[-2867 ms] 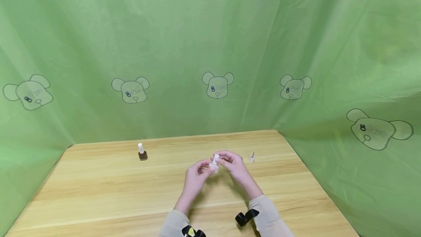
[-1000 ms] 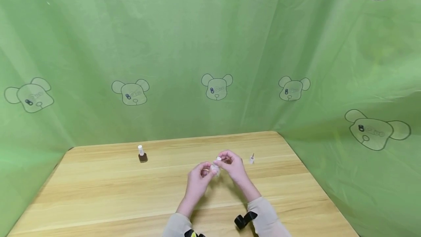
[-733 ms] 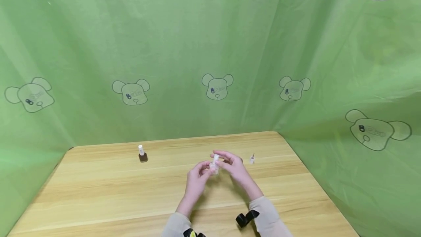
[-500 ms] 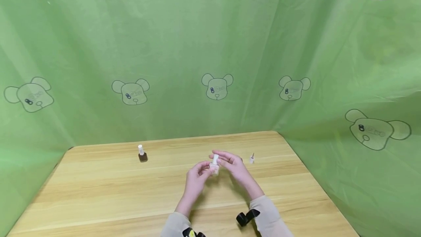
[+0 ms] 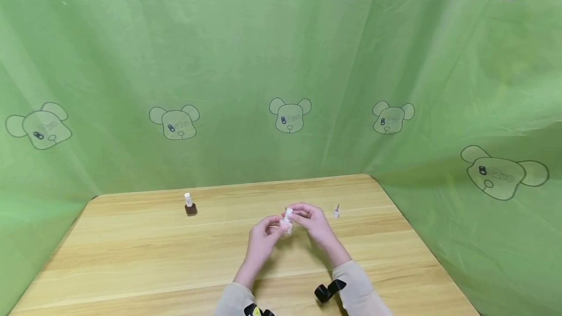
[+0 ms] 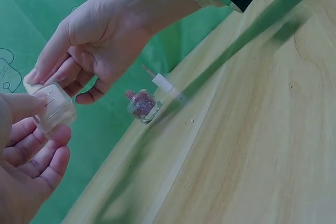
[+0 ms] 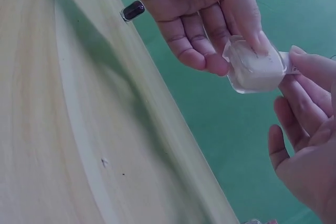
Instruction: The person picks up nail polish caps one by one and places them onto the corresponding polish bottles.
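Note:
Both hands hold a small nail polish bottle (image 5: 287, 228) of whitish polish above the table. My left hand (image 5: 261, 240) pinches its glass body between thumb and fingers; the right wrist view shows the thumb flat on the body (image 7: 257, 69). At the other end, my right hand (image 5: 313, 223) grips the white cap (image 5: 288, 213), which sits on the bottle's neck. An uncapped bottle of glittery pinkish polish (image 6: 143, 105) stands on the table in the left wrist view. Beside it, a white cap (image 6: 162, 82) stands with its brush pointing up. The right hand hides that uncapped bottle in the head view.
A capped bottle of dark brown polish (image 5: 190, 208) stands upright at the left rear of the wooden table (image 5: 153, 257). A green curtain (image 5: 237, 62) with bear-head prints encloses the table's back and sides.
The right hand's fingers have shifted round the white cap, and the held bottle's tilt has varied slightly. The dark bottle and the brush cap have stayed in place.

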`<state>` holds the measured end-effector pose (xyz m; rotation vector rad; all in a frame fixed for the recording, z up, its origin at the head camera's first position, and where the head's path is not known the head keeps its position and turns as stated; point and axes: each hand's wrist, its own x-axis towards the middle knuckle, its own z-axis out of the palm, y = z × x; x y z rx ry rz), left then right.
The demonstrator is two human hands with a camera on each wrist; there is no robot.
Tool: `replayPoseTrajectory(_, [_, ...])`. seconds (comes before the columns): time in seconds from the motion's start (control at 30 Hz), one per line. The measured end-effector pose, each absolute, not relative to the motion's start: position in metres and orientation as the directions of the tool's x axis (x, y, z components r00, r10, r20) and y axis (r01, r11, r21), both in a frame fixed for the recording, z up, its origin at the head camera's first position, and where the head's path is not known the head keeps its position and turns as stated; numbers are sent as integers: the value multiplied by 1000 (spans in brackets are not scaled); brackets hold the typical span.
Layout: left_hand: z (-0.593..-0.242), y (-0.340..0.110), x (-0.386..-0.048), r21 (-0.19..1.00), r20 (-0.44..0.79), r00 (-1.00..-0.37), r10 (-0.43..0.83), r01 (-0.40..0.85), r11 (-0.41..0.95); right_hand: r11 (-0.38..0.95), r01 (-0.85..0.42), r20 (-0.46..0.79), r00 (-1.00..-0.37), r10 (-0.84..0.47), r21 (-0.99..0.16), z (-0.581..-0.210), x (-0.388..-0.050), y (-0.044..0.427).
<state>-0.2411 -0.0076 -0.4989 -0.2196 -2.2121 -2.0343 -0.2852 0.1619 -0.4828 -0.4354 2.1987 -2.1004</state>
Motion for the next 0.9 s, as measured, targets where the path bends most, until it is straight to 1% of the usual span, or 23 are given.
replayPoseTrajectory(0.2, [-499, -5, -240, 968, 228, -974, -7, 225, 114, 45, -136, 127, -978, -163, -990, -481, -283, 157])
replayPoseTrajectory(0.33, [-499, -3, -239, 959, 256, -966, -36, 249, 139, 35, -114, 109, -988, -113, -993, -480, -282, 154])
replayPoseTrajectory(0.43, [-499, -1, -238, 954, 267, -961, -66, 254, 159, 45, -131, 126, -988, -88, -990, -474, -277, 151])
replayPoseTrajectory(0.67, [-496, 0, -236, 954, 266, -958, -105, 246, 174, 69, -178, 173, -982, -72, -982, -457, -263, 144])
replayPoseTrajectory(0.8, [-496, -1, -236, 954, 268, -958, -97, 250, 166, 89, -178, 170, -981, -88, -980, -455, -263, 144])
replayPoseTrajectory(0.9, [-495, -3, -236, 955, 263, -962, -75, 248, 165, 113, -173, 162, -982, -100, -978, -460, -269, 147])
